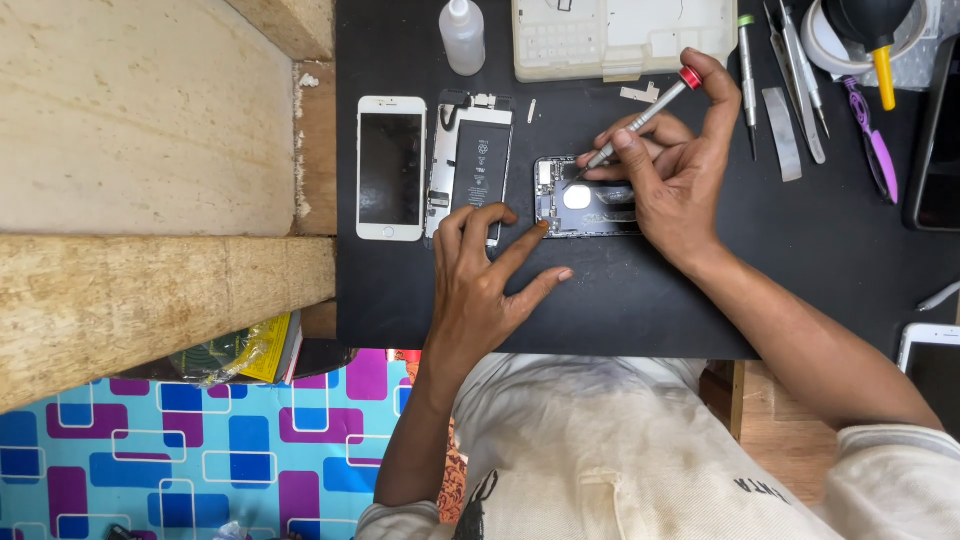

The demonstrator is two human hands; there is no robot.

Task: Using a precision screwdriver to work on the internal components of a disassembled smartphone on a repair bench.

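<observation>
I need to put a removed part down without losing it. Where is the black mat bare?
Bare mat lies right of the right hand, below the tweezers; another strip runs along the near edge under the left hand. Crowded: the white phone, opened screen assembly and phone body.

Bright, even daylight falls from above, shadows under the hands stay soft and faint, focus is sharp throughout, and straight edges bow slightly towards the frame's borders.

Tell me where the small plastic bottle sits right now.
In the head view, the bottle stands at the top edge of the black mat, left of the pale parts tray and above the opened phone.
</observation>
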